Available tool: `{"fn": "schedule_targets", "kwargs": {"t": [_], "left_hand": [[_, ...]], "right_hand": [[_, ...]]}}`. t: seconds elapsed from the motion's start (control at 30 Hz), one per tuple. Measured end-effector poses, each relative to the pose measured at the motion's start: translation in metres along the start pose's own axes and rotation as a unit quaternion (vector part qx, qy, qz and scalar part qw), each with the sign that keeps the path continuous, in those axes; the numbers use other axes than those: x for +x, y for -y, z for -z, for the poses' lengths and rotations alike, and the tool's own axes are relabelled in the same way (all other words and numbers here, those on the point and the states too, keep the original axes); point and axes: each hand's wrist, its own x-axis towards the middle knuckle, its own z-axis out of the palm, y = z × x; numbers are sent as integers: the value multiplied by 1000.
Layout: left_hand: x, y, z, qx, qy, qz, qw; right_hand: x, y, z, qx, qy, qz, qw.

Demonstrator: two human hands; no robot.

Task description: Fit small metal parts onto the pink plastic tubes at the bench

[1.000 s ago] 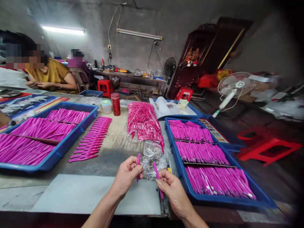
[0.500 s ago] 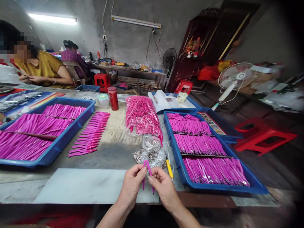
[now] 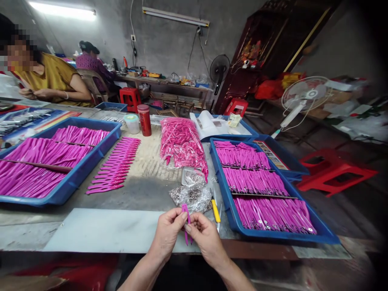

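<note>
Both hands meet above the table's front edge on a slim magenta two-legged plastic piece (image 3: 186, 226), shaped like tweezers. My left hand (image 3: 170, 232) pinches it from the left between thumb and fingers. My right hand (image 3: 204, 234) grips its right leg with thumb and curled fingers. The legs point down and lie close together. Just beyond it sits a clear plastic bag (image 3: 195, 196) over a heap of tiny metal parts (image 3: 176, 197). A yellow-handled tool (image 3: 216, 211) lies right of the bag. A row of magenta pieces (image 3: 113, 165) lies further left.
Blue trays of magenta pieces stand left (image 3: 60, 196) and right (image 3: 232, 224). A stuffed bag of pink pieces (image 3: 182, 141), a red bottle (image 3: 144, 120) and a lidded tub (image 3: 131, 123) stand behind. A white board (image 3: 106, 230) lies in front. A co-worker (image 3: 57, 81) sits at far left.
The two legs of the magenta piece have come closer together, and my right hand has shifted slightly left toward my left hand. The camera view has tilted slightly.
</note>
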Motion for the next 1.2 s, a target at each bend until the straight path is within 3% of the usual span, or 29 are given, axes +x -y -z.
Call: {"fn": "schedule_targets", "kwargs": {"t": [0.33,1.2], "left_hand": [[-1,6,2,-3,-3,-2,1000],[0,4,7,125,12,-49,991]], "right_hand": [[-3,0,-1,41,10,6,999],[-3,4,-1,-26,27,-6,999]]}}
